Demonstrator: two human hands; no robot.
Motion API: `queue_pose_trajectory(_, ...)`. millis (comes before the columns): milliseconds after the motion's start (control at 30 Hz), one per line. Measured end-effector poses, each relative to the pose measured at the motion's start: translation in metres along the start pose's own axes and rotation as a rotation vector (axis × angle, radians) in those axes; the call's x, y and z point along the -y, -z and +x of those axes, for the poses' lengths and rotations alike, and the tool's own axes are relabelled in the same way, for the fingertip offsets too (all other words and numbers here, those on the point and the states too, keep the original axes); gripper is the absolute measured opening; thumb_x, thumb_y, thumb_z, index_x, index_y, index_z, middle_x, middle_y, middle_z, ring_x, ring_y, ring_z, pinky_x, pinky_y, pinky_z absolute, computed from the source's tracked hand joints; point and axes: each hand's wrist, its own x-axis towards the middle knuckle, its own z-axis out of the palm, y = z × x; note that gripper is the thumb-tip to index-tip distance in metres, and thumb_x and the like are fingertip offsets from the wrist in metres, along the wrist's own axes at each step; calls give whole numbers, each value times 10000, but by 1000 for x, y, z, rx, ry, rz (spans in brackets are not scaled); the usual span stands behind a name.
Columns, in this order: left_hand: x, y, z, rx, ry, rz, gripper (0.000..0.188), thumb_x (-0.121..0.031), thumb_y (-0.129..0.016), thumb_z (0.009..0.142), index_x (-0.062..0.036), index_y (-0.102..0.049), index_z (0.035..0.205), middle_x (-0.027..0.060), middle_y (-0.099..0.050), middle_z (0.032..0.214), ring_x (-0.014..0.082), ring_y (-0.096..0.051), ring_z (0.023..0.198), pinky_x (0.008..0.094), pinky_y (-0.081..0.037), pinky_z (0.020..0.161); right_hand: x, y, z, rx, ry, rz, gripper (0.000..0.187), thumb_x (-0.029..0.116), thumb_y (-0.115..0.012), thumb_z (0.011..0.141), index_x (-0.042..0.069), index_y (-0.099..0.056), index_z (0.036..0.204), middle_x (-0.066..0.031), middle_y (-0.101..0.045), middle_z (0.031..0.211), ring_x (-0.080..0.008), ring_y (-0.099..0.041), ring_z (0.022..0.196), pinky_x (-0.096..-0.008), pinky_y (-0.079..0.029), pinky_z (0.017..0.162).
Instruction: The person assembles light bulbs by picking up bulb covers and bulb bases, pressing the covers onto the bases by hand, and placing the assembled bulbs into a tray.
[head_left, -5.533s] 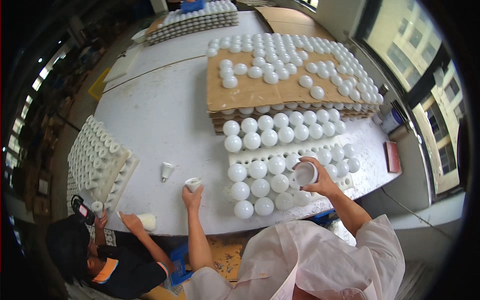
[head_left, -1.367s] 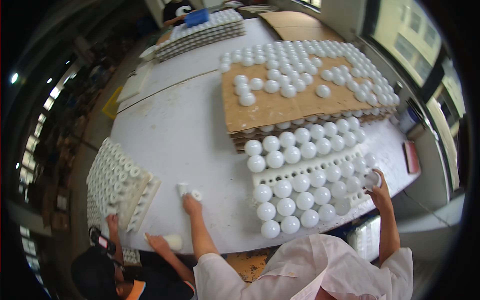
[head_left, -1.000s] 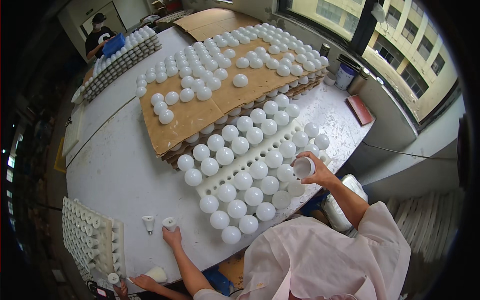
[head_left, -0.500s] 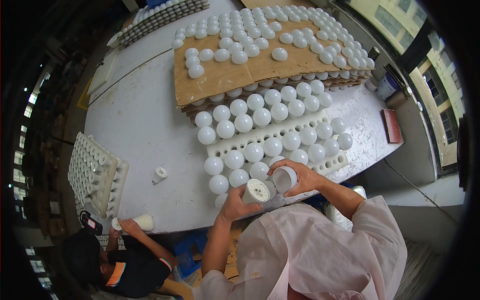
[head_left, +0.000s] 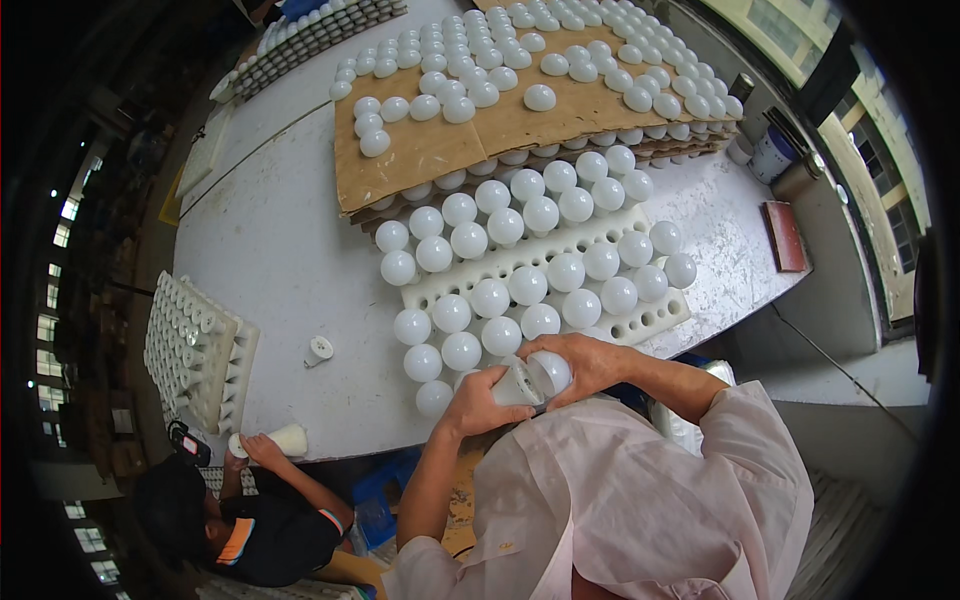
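My left hand (head_left: 478, 405) is closed around a white bulb base (head_left: 513, 388), its open end tilted to the right. In my right hand (head_left: 592, 362) is a white dome-shaped bulb cover (head_left: 549, 372). The cover's rim meets or nearly meets the base's open end; fingers partly hide the join. Just beyond my hands, rows of round white bulbs (head_left: 489, 297) stand in a white foam tray (head_left: 672, 299) with rows of holes. A single small bulb base (head_left: 319, 348) lies on the table to the left.
Brown cardboard sheets (head_left: 400, 170) with many white domes are stacked at the back. A rack of white bulb bases (head_left: 200, 350) leans at the left. A co-worker (head_left: 260, 530) at lower left handles a white cone-shaped part (head_left: 288, 441). A red-brown block (head_left: 783, 237) lies at right.
My right hand has turned the cover from its open side showing to facing the base and brought it up to it. The base has tilted rightward. The view has shifted slightly.
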Motion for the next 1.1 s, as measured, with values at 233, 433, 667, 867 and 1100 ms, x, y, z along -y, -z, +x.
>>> queue_pose_trajectory(233,-18,-5,0,-15,38,103,555,-270,-858,615,15,-646,1041,116,-673,933,184,-639,865,321,-496,785,-2,-12,1,39,-14,-215,848,327,-815,672,30,-366,1328,-211,-525,1129,-388,-560,1020,-461,-476,848)
queue_pose_trajectory(433,-11,-12,4,-59,2,189,568,-405,-799,673,27,-648,1012,163,-685,896,240,-665,837,345,-510,758,-4,-20,2,10,25,-216,787,271,-804,687,21,-382,1302,-207,-514,1114,-392,-567,990,-455,-484,834)
queue_pose_trajectory(667,-17,-15,7,-95,-20,280,571,-429,-748,683,43,-653,991,193,-685,840,283,-681,789,356,-527,726,-11,-28,4,-56,79,-227,718,188,-792,671,27,-433,1272,-173,-511,1134,-361,-555,1010,-438,-481,850)
queue_pose_trajectory(867,-11,-20,8,-112,-65,169,511,-376,-723,686,56,-652,949,180,-681,795,240,-678,758,342,-531,681,-13,-42,9,-323,404,-144,589,67,-781,591,40,-563,1138,-138,-526,1101,-303,-554,970,-385,-479,847)
queue_pose_trajectory(1100,-18,-23,14,27,116,-6,531,-405,-693,702,94,-621,867,149,-649,719,187,-636,630,322,-527,581,-10,-43,2,-417,386,-39,426,16,-710,569,41,-588,976,-105,-589,977,-281,-562,936,-364,-478,800)
